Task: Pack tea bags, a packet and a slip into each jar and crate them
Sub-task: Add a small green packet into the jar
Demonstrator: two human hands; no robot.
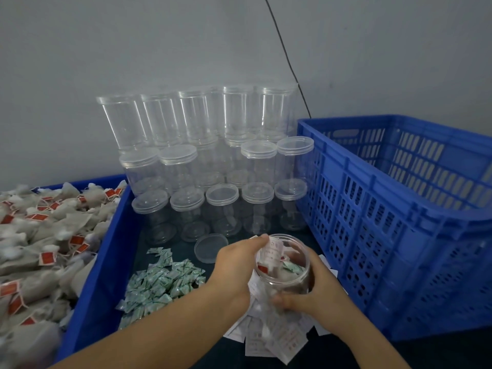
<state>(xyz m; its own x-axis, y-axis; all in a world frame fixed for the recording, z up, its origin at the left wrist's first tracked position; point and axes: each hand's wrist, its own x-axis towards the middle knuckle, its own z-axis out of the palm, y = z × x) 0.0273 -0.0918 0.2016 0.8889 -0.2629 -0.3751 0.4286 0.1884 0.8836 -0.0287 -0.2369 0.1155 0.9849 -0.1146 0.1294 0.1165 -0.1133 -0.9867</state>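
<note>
- Jar (283, 265) stands upright on the bench, mouth up, right hand (316, 286) wrapped round its near wall.
- Left hand (239, 265) pinches the slip (270, 253) at the rim's left edge, long axis pointing down into the mouth.
- Lid (210, 247) lies just left, nearer the left grip.
- Crate (399, 235) stands right.

Dark tabletop (183, 251), set against a grey wall. On it: stacked rows of clear lidded jars (213, 166) at the back; one loose lid (210, 247) lying flat before them; a heap of small green-and-white packets (162, 283) toward the left; a scatter of white printed slips (269, 339) at the near edge. Flanked by a blue bin (103, 262) heaped with tea bags (42, 235) on the left, a blue slatted crate (394, 230) on the right.
</note>
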